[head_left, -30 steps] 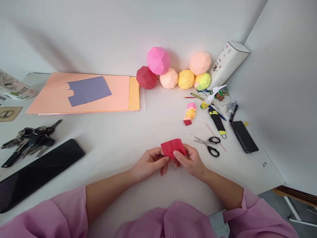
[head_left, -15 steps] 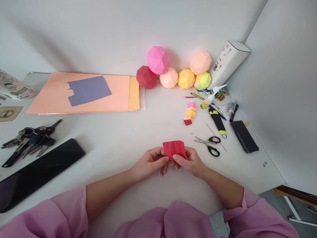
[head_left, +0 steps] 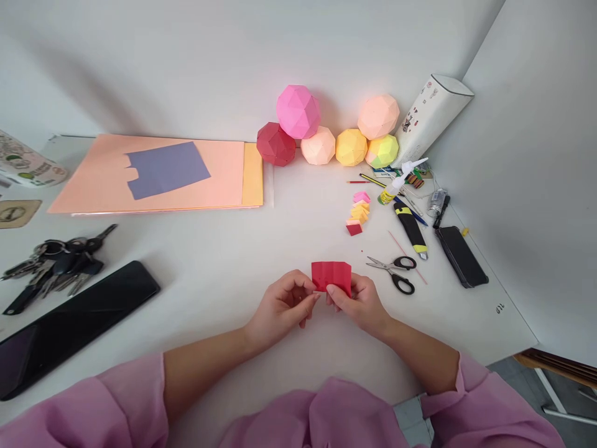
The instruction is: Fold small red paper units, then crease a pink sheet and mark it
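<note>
R hand (head_left: 366,305) has the red paper (head_left: 331,275) pinched, thumb flat on its front, fingers behind. It's a thin, matte, roughly rectangular pc w/ vertical creases. L hand (head_left: 284,305) is half-curled at the paper's lower L corner, thumb & index nearly together; can't tell from here if it's gripping. So the paper sits btwn both hands, mostly on the R side. Just beyond, R: metal scissors (head_left: 389,266) w/ black loops, blades parted. Farther out I see a row of small folded paper pcs (head_left: 358,213), then faceted paper balls (head_left: 298,112) near the wall.
</note>
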Tool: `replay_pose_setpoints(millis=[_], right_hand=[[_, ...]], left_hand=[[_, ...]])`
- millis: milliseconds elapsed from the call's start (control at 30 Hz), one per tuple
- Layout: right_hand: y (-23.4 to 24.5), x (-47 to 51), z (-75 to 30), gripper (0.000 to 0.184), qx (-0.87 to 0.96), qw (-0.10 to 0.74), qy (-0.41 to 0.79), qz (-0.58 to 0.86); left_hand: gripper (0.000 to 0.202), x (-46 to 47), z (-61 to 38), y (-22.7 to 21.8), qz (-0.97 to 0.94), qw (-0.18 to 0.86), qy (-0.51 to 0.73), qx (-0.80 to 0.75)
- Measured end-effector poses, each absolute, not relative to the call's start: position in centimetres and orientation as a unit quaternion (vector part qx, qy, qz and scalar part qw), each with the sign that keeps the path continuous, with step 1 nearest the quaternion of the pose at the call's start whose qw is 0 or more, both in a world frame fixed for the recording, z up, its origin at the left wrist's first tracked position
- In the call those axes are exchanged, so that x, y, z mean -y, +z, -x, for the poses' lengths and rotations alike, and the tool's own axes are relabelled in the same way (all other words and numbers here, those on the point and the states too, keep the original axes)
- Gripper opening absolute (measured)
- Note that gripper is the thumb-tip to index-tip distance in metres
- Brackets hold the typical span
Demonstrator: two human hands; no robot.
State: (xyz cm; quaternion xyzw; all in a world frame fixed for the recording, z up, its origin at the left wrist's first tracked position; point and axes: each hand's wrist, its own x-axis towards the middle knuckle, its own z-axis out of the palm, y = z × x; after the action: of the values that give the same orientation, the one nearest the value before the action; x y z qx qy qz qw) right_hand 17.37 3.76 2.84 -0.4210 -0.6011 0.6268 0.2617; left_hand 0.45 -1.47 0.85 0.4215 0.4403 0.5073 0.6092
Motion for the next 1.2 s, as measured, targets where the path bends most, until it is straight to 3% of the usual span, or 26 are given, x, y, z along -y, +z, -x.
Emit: replay_pose_setpoints(millis=[133,467,700,1033,1200], right_hand=[[2.5,-3.7,-17.2,0.019,0.613,0.253,0.634,0.398],[2.7,-3.7,-17.1,0.027,0.659,0.260,0.604,0.365],[2.6,-3.6,-16.9,0.030,0.670,0.268,0.596,0.352],[2.2,-3.5,-17.1,0.026,0.660,0.257,0.612,0.352],[2.5,-3.5,-17.0,0.023,0.640,0.254,0.638,0.345]], left_hand=[[0.006,1.7,-0.3,0.5,-0.503,0.515,0.525,-0.454],[0.007,1.9,-0.6,0.5,-0.571,0.410,0.521,-0.483],[0.012,2.1,-0.5,-0.5,-0.632,0.270,0.537,-0.489],[0.010,2.0,-0.6,-0.4,-0.637,0.284,0.523,-0.490],[0.009,2.1,-0.5,0.0,-0.597,0.369,0.512,-0.495]])
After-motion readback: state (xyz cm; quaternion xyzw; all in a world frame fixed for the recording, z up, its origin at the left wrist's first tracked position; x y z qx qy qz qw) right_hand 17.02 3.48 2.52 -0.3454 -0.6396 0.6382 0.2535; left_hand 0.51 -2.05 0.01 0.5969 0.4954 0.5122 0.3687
